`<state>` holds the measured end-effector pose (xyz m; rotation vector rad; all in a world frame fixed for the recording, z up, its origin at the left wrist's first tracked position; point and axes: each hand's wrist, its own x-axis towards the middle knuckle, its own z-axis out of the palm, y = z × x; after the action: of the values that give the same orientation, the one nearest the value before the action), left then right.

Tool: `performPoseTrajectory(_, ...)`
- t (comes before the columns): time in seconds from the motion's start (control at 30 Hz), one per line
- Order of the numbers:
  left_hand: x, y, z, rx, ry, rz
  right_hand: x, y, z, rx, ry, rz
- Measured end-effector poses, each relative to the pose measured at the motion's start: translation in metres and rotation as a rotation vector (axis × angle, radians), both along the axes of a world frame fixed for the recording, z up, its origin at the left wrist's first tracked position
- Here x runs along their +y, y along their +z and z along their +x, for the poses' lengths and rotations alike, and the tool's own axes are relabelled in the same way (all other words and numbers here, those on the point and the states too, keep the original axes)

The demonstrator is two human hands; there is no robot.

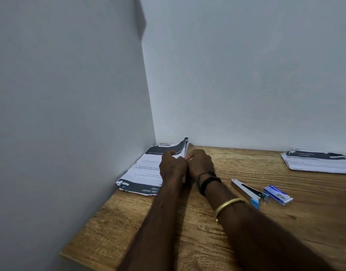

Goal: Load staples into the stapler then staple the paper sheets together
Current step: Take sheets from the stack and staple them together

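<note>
Sheets (148,170) are being held at centre frame, in the desk (207,235) corner. They're light, limp and dog-eared, and likely to fan apart, so the right edge is pinched by the left hand (173,163) and right hand (200,163), fingers curled round it. Stapler (248,190), right of centre, is not touched: stiff metal, best gripped along its body. Staple box (278,195), just beside it, is judged light, its strips brittle.
</note>
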<state>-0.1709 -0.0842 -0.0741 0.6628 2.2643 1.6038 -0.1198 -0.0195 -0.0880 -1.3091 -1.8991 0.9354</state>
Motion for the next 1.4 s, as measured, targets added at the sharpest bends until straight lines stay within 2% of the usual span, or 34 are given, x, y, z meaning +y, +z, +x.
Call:
performPoseTrajectory(0.33, -0.003, 0.003, 0.004, 0.031, 0.006, 0.068, 0.004, -0.001, -0.001, 0.064, -0.039, 0.001)
performPoseTrajectory(0.5, -0.004, 0.004, 0.007, 0.061, 0.007, 0.087, 0.004, -0.004, -0.003, 0.155, 0.009, -0.003)
performPoseTrajectory(0.73, -0.008, 0.006, 0.011, 0.14, 0.008, 0.14, 0.01, -0.008, -0.001, 0.337, 0.012, -0.109)
performPoseTrajectory(0.93, -0.008, 0.01, 0.02, 0.3, -0.015, 0.252, 0.012, -0.008, -0.002, 0.509, -0.048, -0.213)
performPoseTrajectory(1.13, -0.008, 0.007, 0.031, 0.393, -0.059, 0.292, 0.009, -0.009, 0.003, 0.681, 0.093, -0.378)
performPoseTrajectory(1.4, -0.013, 0.005, 0.032, 0.392, -0.057, 0.276, 0.008, -0.012, 0.005, 0.678, 0.119, -0.381)
